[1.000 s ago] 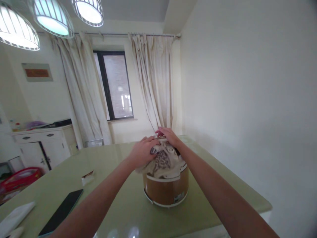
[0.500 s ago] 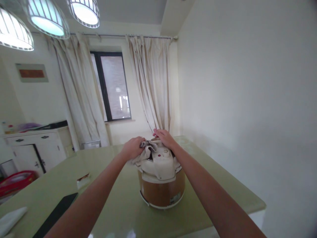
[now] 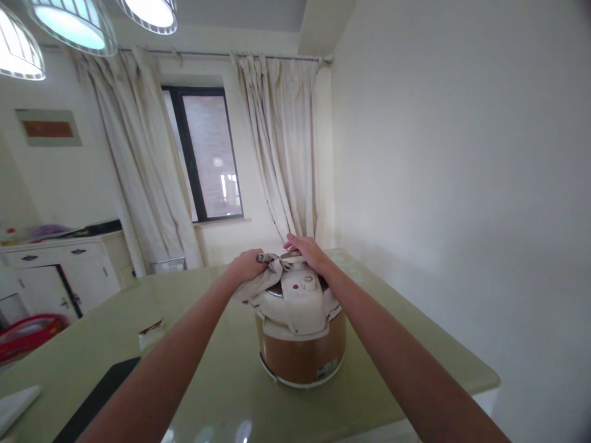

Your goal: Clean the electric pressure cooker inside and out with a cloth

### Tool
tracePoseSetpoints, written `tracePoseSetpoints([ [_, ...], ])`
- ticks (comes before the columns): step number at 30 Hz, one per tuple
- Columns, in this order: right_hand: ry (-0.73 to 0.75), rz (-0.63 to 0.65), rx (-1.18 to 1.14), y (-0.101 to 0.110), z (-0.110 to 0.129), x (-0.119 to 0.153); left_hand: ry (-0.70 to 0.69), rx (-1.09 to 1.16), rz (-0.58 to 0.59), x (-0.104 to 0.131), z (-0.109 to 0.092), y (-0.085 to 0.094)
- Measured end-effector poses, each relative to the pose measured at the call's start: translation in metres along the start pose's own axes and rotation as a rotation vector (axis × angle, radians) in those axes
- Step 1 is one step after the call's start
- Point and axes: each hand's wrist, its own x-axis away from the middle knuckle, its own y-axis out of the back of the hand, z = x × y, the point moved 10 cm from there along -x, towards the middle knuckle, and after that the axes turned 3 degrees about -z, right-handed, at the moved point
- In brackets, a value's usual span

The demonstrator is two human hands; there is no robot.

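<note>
A round cooker [image 3: 302,354] with a brown body and a white lid stands upright on the green table [image 3: 221,381]. My left hand [image 3: 247,267] is closed on a greyish cloth [image 3: 261,284], which hangs over the lid's left side and is bunched near the top. Across the far right part of the lid lies my right hand [image 3: 308,251], its fingers stretched out over the top. The palm side of each hand is hidden. A small red dot and a round knob show on the lid's raised middle strip.
On the table's left are a black flat object [image 3: 99,400], a small white packet [image 3: 151,334] and a white item [image 3: 17,406]. A red basin [image 3: 32,338] and a white cabinet [image 3: 87,271] stand beyond. A wall [image 3: 452,184] runs along the right.
My left hand has shifted slightly left, away from the lid's middle, pulling the cloth with it and baring more of the lid. My right hand stays on the lid. The view has tilted down slightly.
</note>
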Motion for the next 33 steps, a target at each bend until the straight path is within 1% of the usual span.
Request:
tracePoseSetpoints([
  [1,0.007,0.000,0.005,0.000,0.001,0.001,0.029,0.018,0.025,-0.010,0.008,-0.006],
  [3,0.007,-0.006,0.004,0.001,0.001,0.002,0.036,0.039,0.040,-0.020,0.014,-0.012],
  [4,0.002,-0.012,0.002,0.002,0.000,0.002,0.033,0.041,0.036,-0.020,0.014,-0.013],
  [6,-0.003,-0.025,0.002,0.003,-0.001,0.002,0.023,0.028,0.006,-0.010,0.010,-0.008],
  [8,-0.002,-0.039,0.011,0.003,-0.001,0.000,-0.037,-0.024,-0.052,0.009,-0.003,0.004],
  [11,-0.012,-0.064,0.027,0.005,-0.003,-0.001,-0.201,-0.133,-0.122,0.045,-0.039,0.021],
  [13,-0.019,-0.075,0.031,0.006,-0.005,-0.001,-0.297,-0.180,-0.132,0.070,-0.063,0.025],
  [15,-0.022,-0.078,0.025,0.006,-0.006,0.000,-0.374,-0.195,-0.139,0.091,-0.083,0.026],
  [17,-0.028,-0.076,0.010,0.006,-0.007,0.001,-0.396,-0.179,-0.161,0.101,-0.092,0.027],
  [19,-0.030,-0.068,-0.001,0.005,-0.007,0.000,-0.352,-0.148,-0.189,0.096,-0.089,0.029],
  [21,-0.025,-0.058,0.000,0.004,-0.006,0.000,-0.273,-0.133,-0.185,0.078,-0.075,0.028],
  [23,-0.024,-0.052,0.010,0.004,-0.005,0.000,-0.175,-0.140,-0.146,0.052,-0.054,0.022],
  [25,-0.022,-0.055,0.021,0.005,-0.004,0.001,-0.054,-0.119,-0.079,0.024,-0.028,0.012],
  [27,-0.015,-0.058,0.035,0.006,-0.003,0.003,0.039,-0.064,-0.019,0.003,-0.005,0.001],
  [28,-0.011,-0.059,0.040,0.006,-0.003,0.003,0.060,-0.035,0.000,-0.003,0.002,-0.004],
  [29,-0.008,-0.062,0.044,0.006,-0.003,0.003,0.068,-0.015,0.008,-0.007,0.008,-0.007],
  [31,-0.009,-0.065,0.050,0.006,-0.004,0.003,0.062,-0.001,-0.001,-0.006,0.012,-0.009],
  [33,-0.011,-0.067,0.057,0.006,-0.005,0.003,0.012,-0.006,-0.042,0.004,0.007,-0.003],
])
